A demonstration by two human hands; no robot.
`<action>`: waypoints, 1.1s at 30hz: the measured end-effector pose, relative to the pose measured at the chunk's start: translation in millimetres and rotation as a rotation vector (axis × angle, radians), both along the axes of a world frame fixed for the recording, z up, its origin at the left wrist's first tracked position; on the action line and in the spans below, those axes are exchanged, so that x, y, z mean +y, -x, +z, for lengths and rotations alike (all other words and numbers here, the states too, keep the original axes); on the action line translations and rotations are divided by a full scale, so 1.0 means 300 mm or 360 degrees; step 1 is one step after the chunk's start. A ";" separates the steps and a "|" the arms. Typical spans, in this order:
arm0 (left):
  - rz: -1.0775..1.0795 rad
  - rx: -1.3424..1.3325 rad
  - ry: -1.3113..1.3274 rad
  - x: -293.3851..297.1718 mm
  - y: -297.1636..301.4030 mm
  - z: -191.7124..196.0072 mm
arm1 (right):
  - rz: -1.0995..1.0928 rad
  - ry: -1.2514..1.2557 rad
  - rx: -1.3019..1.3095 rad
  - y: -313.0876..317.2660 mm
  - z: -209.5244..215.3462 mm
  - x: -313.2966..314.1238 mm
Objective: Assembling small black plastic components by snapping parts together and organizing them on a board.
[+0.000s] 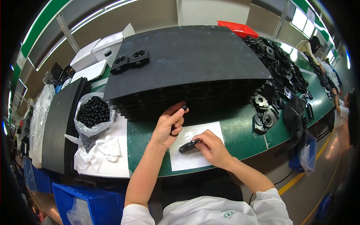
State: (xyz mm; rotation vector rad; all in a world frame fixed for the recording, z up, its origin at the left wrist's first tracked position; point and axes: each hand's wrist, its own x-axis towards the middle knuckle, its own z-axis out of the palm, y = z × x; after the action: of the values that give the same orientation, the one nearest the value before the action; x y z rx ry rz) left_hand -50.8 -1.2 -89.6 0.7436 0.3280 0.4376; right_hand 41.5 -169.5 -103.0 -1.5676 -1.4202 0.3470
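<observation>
The person is working at a green bench (240,131), both hands over a white sheet (191,159) lying on it. The left hand (167,127) is pinching a small black ball (184,108) between thumb and forefinger, lifted just in front of the tray stack (187,63). The right hand (212,146) is closing its fingers around a long black part (188,146), holding it low over the sheet with one end pointing toward the left hand. Ball and part are near each other but not touching, so the joining of the two looks not yet done on this piece.

To the left, a clear bag (93,112) is sitting open and full of black balls, beside a white cloth (107,146). Two black round-holed parts (129,60) are resting on top of the stack. To the right, a big heap of black parts (279,75) is spreading along the bench. Judging by the full bag and the heap, much work appears left; no finished pile can be told apart.
</observation>
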 end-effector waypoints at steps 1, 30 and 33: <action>0.0008 0.0010 -0.0014 0.000 -0.001 -0.003 | 0.0033 0.0066 0.0038 -0.003 0.001 -0.001; -0.0280 0.0051 -0.0260 -0.035 0.013 0.032 | 0.0099 -0.0861 -0.0703 -0.185 0.099 -0.035; -0.0292 0.0049 -0.0277 -0.040 0.012 0.041 | 0.0117 -0.0909 -0.0814 -0.187 0.091 -0.032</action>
State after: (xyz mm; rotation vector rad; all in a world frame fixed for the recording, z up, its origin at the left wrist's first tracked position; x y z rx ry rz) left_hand -54.3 -13.0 -77.4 0.9422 0.2496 0.2835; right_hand 97.5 -179.1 -75.7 -1.1666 -1.7656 -0.4245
